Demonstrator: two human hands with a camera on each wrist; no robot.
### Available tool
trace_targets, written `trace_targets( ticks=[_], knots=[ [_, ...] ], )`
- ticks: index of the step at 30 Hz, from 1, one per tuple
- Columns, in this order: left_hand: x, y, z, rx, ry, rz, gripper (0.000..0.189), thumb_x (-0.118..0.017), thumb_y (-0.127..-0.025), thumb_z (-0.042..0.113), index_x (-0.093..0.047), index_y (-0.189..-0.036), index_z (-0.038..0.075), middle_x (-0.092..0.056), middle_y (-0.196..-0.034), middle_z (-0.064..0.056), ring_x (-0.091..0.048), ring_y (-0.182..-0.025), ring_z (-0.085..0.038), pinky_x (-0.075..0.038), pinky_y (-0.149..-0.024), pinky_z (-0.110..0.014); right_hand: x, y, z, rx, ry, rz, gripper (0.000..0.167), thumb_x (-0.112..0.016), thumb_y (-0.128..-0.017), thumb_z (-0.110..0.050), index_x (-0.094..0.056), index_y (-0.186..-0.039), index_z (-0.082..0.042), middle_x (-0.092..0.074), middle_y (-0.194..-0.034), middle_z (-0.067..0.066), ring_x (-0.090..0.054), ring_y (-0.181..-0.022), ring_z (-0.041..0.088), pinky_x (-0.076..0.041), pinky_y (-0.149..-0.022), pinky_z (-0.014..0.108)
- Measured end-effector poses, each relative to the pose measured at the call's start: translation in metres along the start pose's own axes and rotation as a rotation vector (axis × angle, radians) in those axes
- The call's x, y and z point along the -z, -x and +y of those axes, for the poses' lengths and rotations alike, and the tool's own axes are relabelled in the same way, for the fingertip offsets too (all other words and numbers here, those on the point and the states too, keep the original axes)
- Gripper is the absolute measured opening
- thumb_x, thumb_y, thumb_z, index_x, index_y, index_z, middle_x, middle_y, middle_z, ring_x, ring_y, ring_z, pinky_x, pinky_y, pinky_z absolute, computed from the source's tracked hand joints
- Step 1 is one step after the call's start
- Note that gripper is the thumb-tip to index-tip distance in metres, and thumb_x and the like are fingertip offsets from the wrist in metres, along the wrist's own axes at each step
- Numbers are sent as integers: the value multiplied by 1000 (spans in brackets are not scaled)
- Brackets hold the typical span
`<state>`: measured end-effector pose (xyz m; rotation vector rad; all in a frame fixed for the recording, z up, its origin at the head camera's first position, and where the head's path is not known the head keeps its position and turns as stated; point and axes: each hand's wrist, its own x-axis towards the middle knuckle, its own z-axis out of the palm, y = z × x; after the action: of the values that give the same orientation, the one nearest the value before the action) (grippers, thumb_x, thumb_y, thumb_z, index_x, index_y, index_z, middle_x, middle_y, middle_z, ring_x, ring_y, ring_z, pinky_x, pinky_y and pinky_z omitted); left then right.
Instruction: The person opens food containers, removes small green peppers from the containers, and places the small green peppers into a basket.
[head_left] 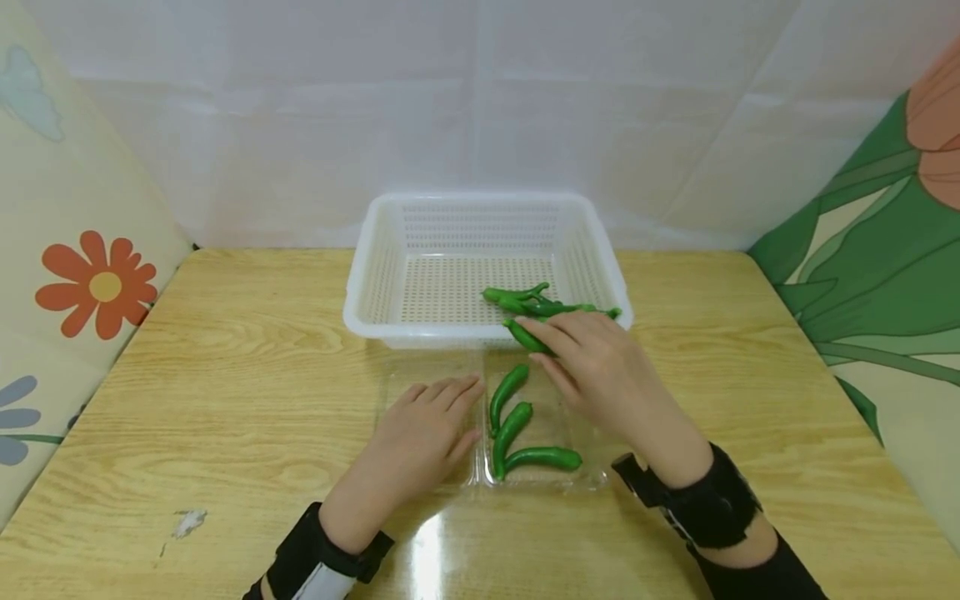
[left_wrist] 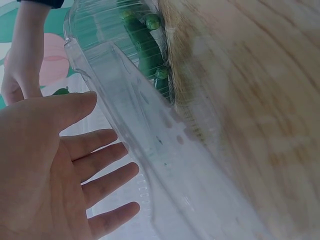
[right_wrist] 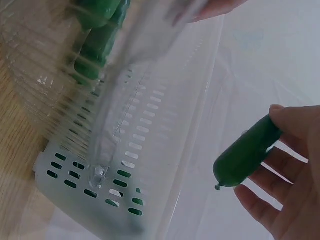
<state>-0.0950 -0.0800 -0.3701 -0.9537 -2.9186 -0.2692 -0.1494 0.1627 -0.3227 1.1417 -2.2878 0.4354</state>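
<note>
My right hand (head_left: 603,371) pinches a green pepper (head_left: 527,337) between thumb and fingers, above the front rim of the white basket (head_left: 420,330). The right wrist view shows this pepper (right_wrist: 245,156) clear of the basket. Below sits an unfolded clear plastic box (head_left: 551,421), and three curved green peppers (head_left: 512,433) lie in its right half. My left hand (head_left: 423,433) is over the box's left half, fingers loosely extended and holding nothing. In the left wrist view, its fingertips are close to the box's edge (left_wrist: 107,107); whether they touch is unclear.
Several more green peppers (head_left: 517,297) lie at the basket's front right, partly hidden by my right hand. The wooden table (head_left: 247,375) carries a pale worn patch (head_left: 189,522) at the front left. A white cloth (head_left: 300,125) hangs behind the basket.
</note>
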Motion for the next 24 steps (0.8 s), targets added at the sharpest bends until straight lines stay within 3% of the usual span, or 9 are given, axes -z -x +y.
trace_targets(
  ticks=[3, 7, 11, 24],
  knots=[
    [-1, 0, 0, 2, 4, -6, 58, -55, -100, 42, -46, -147, 8, -47, -150, -6, -46, -134, -24, -41, -108, -45, 1, -1, 2, -5, -5, 15, 49, -39, -107, -37, -66, -128, -3, -68, -103, 13, -64, -94, 31, -54, -84, 45],
    [-1, 0, 0, 4, 1, -12, 58, -55, -100, 42, -46, -148, 9, -47, -150, -6, -46, -134, -24, -41, -108, -45, 3, -3, 6, -10, -7, 22, 34, -62, -99, -25, -69, -124, -4, -68, -100, 12, -65, -90, 30, -54, -85, 46],
    [-1, -1, 0, 6, -1, -14, 58, -55, -101, 42, -46, -148, 8, -46, -150, -6, -46, -134, -24, -41, -108, -45, 4, -4, 9, -16, -1, 31, 37, -77, -84, -11, -71, -119, -2, -69, -101, 13, -65, -90, 30, -54, -86, 46],
    [-1, -1, -1, 0, 0, 1, 58, -55, -100, 41, -47, -147, 8, -47, -150, -6, -47, -134, -24, -41, -108, -45, 3, -7, 21, -20, -11, 93, 36, -82, -75, -3, -74, -110, -3, -72, -102, 13, -65, -93, 31, -52, -89, 48]
  ],
)
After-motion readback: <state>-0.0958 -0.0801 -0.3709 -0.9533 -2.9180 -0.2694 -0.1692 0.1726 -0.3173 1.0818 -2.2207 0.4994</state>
